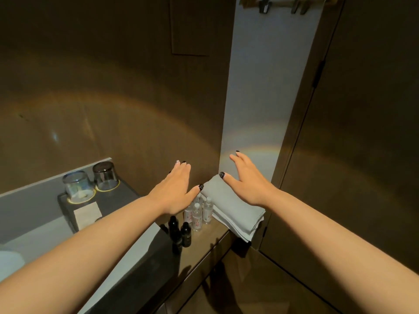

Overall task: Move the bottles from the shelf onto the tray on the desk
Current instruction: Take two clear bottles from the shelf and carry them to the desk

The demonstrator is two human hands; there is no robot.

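Several clear water bottles (199, 213) with white caps stand on a wooden shelf (204, 243), partly hidden under my left hand. Two small black bottles (180, 233) stand just in front of them. My left hand (174, 189) hovers flat above the clear bottles, fingers straight, holding nothing. My right hand (247, 180) is stretched out flat above a folded grey towel (233, 209), fingers spread and empty. A dark grey tray (123, 197) lies to the left on the counter.
Two upturned glasses (78, 185) (105, 175) stand on coasters on the tray, with a white card (87, 215) in front of them. A white basin edge (9, 261) shows at lower left. Brown walls, a closet door and a hanger (283, 4) surround the shelf.
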